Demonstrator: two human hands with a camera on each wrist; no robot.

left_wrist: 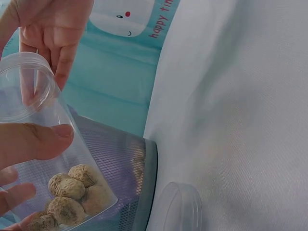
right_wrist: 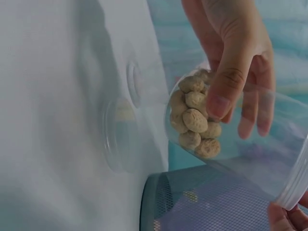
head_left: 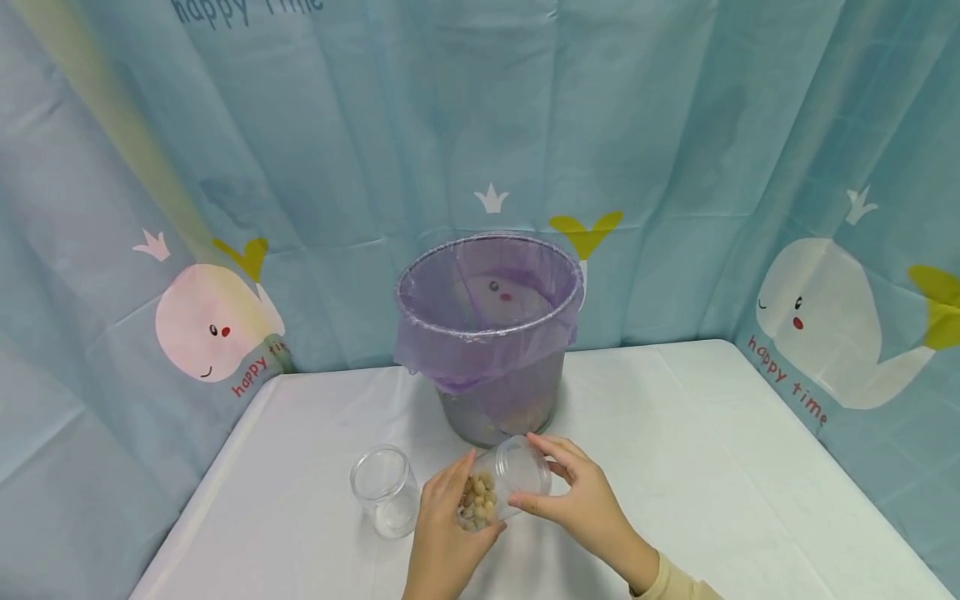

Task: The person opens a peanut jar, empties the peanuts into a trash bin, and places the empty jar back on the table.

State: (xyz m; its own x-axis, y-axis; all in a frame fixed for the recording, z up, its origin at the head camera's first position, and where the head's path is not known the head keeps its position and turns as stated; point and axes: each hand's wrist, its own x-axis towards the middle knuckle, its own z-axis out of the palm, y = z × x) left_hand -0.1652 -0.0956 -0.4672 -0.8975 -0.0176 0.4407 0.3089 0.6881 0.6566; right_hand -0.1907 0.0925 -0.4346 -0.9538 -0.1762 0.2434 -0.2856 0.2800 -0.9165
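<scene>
A clear jar (head_left: 525,468) lies tilted between both hands, its mouth end pointing right. Tan, wrinkled, nut-like pieces (head_left: 478,500) are gathered at its base end. The left hand (head_left: 446,533) grips the base end, thumb on the near side and fingers on the far side. At the mouth end, the right hand (head_left: 588,500) holds the rim between thumb and fingers. In the left wrist view the right fingers show through the clear rim. A second clear jar (head_left: 386,492), with nothing seen inside, stands on the table left of the left hand.
A mesh bin (head_left: 502,400) with a purple liner (head_left: 480,354) stands just beyond the hands. A white cloth (head_left: 697,450) covers the table. Blue curtains (head_left: 420,108) printed with whales hang behind and at both sides.
</scene>
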